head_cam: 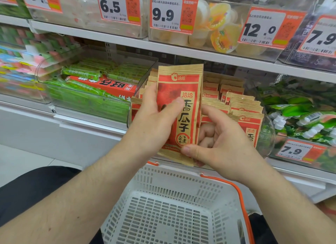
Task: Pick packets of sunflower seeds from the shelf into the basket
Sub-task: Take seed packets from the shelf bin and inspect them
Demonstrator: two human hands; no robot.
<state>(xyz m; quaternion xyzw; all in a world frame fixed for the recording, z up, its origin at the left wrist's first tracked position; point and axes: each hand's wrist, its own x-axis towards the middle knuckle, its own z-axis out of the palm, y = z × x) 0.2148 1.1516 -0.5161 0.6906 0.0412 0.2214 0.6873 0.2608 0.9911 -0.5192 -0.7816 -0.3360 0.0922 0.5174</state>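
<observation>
A red and tan packet of sunflower seeds (183, 91) stands upright in front of the shelf bin. My left hand (154, 122) grips its left side, thumb across the front. My right hand (218, 142) pinches its lower right corner with curled fingers. Behind it, several more packets (241, 107) stand in rows in a clear bin. The white perforated basket (163, 212) with orange handles sits directly below my hands, with nothing inside that I can see.
A clear bin of green wrapped snacks and a red box (94, 87) lies to the left. Green bottle-shaped sweets (300, 112) fill the bin on the right. The upper shelf holds jelly cups (218, 25) and price tags. My dark trouser legs flank the basket.
</observation>
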